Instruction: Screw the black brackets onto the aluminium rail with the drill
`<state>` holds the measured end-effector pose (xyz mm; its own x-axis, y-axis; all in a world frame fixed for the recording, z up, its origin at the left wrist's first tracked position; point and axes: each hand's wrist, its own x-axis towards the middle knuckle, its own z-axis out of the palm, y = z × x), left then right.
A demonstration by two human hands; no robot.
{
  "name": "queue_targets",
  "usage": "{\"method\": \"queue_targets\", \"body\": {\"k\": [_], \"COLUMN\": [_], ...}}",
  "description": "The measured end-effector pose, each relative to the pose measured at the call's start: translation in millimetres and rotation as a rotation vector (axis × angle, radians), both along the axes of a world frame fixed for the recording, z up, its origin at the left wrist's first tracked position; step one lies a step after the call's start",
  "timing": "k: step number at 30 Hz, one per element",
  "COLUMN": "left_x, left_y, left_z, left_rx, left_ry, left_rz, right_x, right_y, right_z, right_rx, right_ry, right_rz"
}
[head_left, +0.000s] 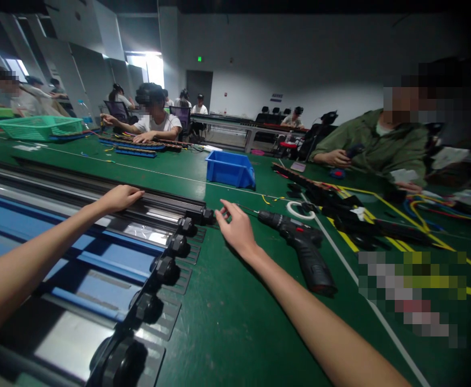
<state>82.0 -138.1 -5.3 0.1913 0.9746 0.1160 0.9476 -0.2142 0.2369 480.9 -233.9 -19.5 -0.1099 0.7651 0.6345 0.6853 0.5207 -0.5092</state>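
Observation:
My left hand (119, 197) lies palm down on the far black rail of a long roller frame (98, 269), fingers curled over its top edge. My right hand (235, 228) sits on the green table just past the frame's end, fingertips pinched together near the farthest black end knob (208, 216); whether anything small is in them is hidden. A row of black knobs (166, 269) runs along the frame's right end. A black and red cordless drill (303, 244) lies on the table just right of my right hand.
A blue bin (230, 169) stands beyond my hands. A white tape ring (299, 210) and black parts with coloured cables (364, 215) lie to the right. A person in a green jacket (376, 142) sits at the right; others work behind. A green basket (37, 127) sits far left.

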Motion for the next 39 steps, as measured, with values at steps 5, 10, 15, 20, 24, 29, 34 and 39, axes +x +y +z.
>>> {"method": "queue_targets", "body": {"k": [5,10,15,20,24,29,34,39], "left_x": [-1,-10,-18,-20,-20,-19,-16,-13], "left_y": [0,9,19,19,18,17,13,12], "left_z": [-1.1,-9.4,-18.3,-18.4,-17.3,-16.3,-13.8,-11.1], "left_rx": [0.011,0.018,0.000,-0.018,-0.032,-0.039,-0.008,-0.005], "left_ry": [0.045,0.040,0.037,0.004,-0.014,-0.011,0.014,0.036], "left_rz": [-0.031,-0.043,-0.047,-0.061,-0.070,-0.069,-0.077,-0.061], "right_x": [64,169,223,210,200,203,204,201], "right_y": [-12,-46,-72,-66,-59,-61,-69,-76], "right_z": [72.3,77.6,38.6,25.0,24.5,16.1,7.9,3.6], "right_rx": [-0.091,-0.425,-0.856,-0.882,-0.709,-0.753,-0.833,-0.749], "right_ry": [0.005,-0.362,-0.410,-0.077,0.092,0.176,0.305,0.594], "right_rz": [-0.157,-0.588,-0.686,-0.570,-0.503,-0.485,-0.532,-0.477]}}
